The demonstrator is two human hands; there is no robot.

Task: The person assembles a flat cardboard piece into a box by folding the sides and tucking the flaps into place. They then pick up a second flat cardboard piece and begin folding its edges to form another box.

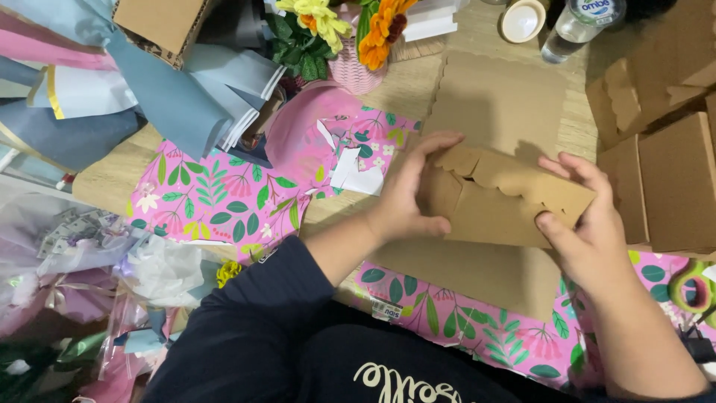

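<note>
Both hands have a closed grip on one brown cardboard box, held just above the bench. Left hand: fingers curled over the upper left corner of the box, thumb pressed against its near side. Right hand: fingers laid across the top right edge, thumb on the near right corner. The box is partly folded, with scalloped flaps along its top, and sits tilted, the right end lower in the frame than the left.

Beneath the box lies a flat sheet of brown card with a scalloped upper edge; a further brown panel shows below the box, toward the person. Under these is pink wrapping paper printed with green leaves and flowers, spread over the wooden bench surface. White paper scraps rest on the pink paper just left of the left hand.

To the right, well apart from the left hand and near the right one, stand several more brown boxes, some with scalloped flaps. At the top centre is a pink woven pot with yellow and orange flowers. A clear plastic bottle and a round white-rimmed item stand at the top right. Rolled blue-grey and pink paper sheets are stacked at the top left. A green tape dispenser lies at the right edge. Cellophane and tissue bundles fill the lower left.
</note>
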